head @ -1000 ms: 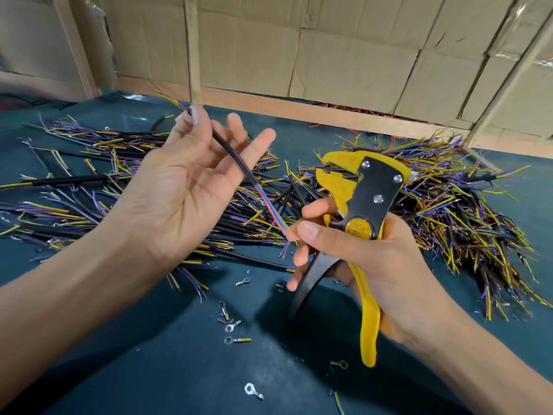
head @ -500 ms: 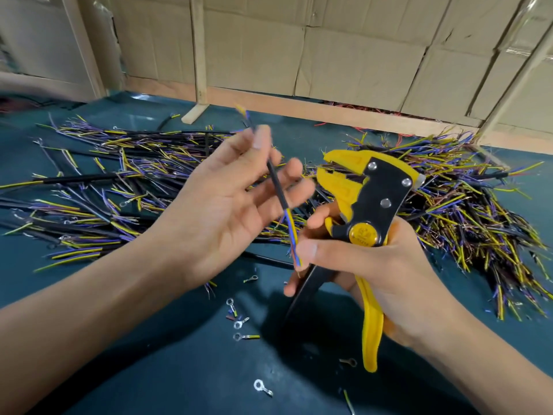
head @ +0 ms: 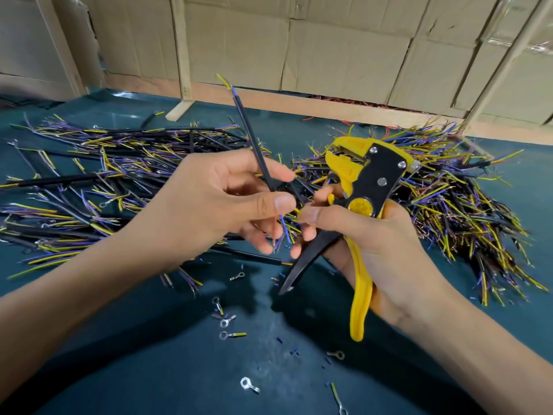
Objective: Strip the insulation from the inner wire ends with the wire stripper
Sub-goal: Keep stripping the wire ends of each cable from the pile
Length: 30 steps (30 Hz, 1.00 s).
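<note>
Left hand (head: 215, 202), fingers curled, pinching a black sheathed cable (head: 254, 145) between thumb and forefinger. The cable stands nearly upright, tilted slightly away from the person; its upper end shows short yellow and blue inner wires above the hand. At the lower end, blue and yellowish inner wire ends (head: 282, 232) emerge below the thumb, between the two hands, close to the right thumb tip; whether they touch it cannot be told.

Right hand (head: 380, 244), closed around the wire stripper (head: 363, 187). The tool's yellow-and-black head points up and away above the hand, with its yellow toothed mouth facing the left hand. The yellow handle (head: 360, 295) lies in the palm and runs down past the heel of the hand; the black handle (head: 308, 262) splays out toward the left hand, so the handles stand apart. The inner wire ends lie below the head, not in its mouth.

Behind the left hand, and spreading to its outer side: a heap of black cables (head: 113, 181) with yellow and purple cores. Behind and outside the right hand: a second, denser heap of cut cables (head: 466, 211). All rests on a dark green table surface (head: 149, 369). Below the hands, nearer the person: scattered ring terminals (head: 248, 384) and small blue insulation scraps (head: 294, 351). Beyond the heaps: a cardboard wall (head: 329, 55) with wooden battens.
</note>
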Motion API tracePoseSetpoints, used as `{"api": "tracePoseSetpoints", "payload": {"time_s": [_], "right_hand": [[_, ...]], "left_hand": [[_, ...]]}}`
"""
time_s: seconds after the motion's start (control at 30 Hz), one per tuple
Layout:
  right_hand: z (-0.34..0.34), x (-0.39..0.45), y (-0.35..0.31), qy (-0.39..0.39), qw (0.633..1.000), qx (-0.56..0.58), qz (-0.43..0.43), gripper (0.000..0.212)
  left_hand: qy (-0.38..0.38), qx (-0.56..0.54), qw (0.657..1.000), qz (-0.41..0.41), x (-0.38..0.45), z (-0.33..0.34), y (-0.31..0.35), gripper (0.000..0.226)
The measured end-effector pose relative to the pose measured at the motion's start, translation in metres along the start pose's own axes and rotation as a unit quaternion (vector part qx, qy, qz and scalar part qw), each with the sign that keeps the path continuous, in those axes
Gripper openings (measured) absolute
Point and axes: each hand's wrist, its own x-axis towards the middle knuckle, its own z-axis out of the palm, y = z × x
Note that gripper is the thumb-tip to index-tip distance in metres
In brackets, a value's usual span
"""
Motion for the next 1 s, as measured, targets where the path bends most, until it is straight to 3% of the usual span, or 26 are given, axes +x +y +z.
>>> {"api": "tracePoseSetpoints", "payload": {"time_s": [0.27,0.4,0.57,0.7,0.83,1.0], "right_hand": [[-0.012,0.004,-0.007,0.036,0.999,-0.014,-0.016,0.024],[-0.014,0.001,-0.009,-0.013,0.998,-0.052,-0.023,0.032],[-0.019,0.000,-0.009,-0.104,0.967,-0.232,0.007,0.020],[-0.016,-0.003,0.002,-0.101,0.986,-0.134,-0.007,0.033],[-0.008,-0.007,0.008,-0.162,0.987,0.010,-0.003,0.034],[-0.005,-0.009,0.011,-0.149,0.989,-0.008,-0.019,0.028]], "left_hand": [[-0.001,-0.032,0.998,-0.054,0.000,-0.005,0.003,0.034],[0.070,-0.104,0.991,-0.046,0.001,-0.004,0.009,0.019],[0.114,-0.188,0.975,-0.040,0.000,-0.002,0.015,0.010],[0.141,-0.259,0.954,-0.043,-0.001,0.000,0.020,0.016],[0.153,-0.275,0.949,-0.023,-0.002,0.000,0.025,0.019],[0.159,-0.277,0.947,-0.017,-0.003,0.003,0.028,0.020]]}}
